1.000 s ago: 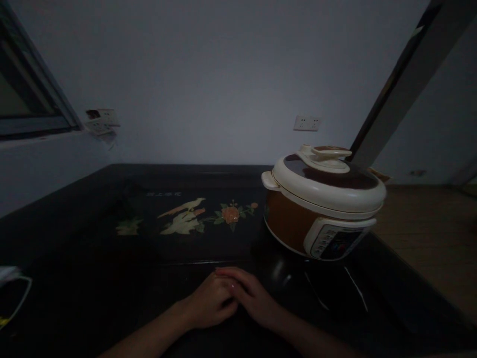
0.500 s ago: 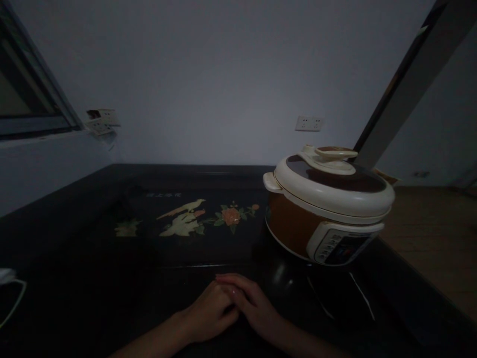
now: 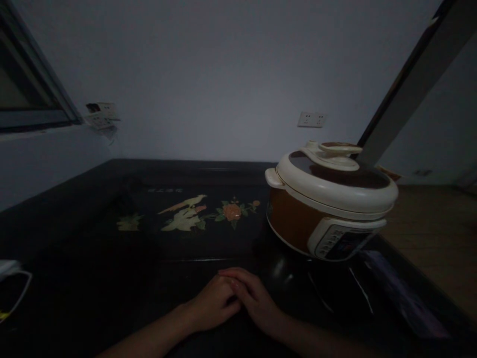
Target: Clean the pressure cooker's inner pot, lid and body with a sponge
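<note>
My left hand (image 3: 214,303) and my right hand (image 3: 259,308) are folded together low in the middle of the head view, over the dark glossy table (image 3: 194,278). The right fingers wrap over the left knuckles. The left fingers are curled under and partly hidden. No object shows between the hands. To their right stands an electric pressure cooker (image 3: 294,219) with a brown body, cream lid rim and a front control panel. Its lid (image 3: 339,191) is on.
Bird and flower pictures (image 3: 231,212) decorate the tabletop. A dim purple oblong (image 3: 406,298) lies along the table's right side. A white object with a cord (image 3: 9,268) sits at the left edge. Wall sockets (image 3: 312,120) are behind. Wooden floor (image 3: 428,228) shows at right.
The view has shifted slightly. The purple oblong at the right shows now, where it was dark before. My hands stay folded in the same way.
</note>
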`<state>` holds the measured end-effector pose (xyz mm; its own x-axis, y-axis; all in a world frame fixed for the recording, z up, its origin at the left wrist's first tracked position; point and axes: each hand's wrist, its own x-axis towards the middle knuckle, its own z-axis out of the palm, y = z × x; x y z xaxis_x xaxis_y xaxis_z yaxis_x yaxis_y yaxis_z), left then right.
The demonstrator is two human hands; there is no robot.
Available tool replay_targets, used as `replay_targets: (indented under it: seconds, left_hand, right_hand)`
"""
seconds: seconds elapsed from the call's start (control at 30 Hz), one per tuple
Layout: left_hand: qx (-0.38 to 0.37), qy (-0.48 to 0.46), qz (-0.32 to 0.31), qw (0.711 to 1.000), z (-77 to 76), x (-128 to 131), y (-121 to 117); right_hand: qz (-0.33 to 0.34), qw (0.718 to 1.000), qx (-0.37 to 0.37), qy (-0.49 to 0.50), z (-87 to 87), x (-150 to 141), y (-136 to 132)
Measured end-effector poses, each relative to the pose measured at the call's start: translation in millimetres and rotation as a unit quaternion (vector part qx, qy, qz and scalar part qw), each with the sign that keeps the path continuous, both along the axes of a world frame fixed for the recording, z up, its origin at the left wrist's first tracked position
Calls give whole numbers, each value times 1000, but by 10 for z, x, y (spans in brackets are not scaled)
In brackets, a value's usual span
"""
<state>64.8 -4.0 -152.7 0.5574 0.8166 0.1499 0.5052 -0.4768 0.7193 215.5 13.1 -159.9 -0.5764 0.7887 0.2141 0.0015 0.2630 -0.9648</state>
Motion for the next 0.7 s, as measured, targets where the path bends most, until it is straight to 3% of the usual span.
replay_targets:
  seconds: [0.7]
  left_hand:
    - [7,-19,-14,1000,-91,-51,31]
  right_hand:
    - [-17,1000,-4,8,5,-43,2]
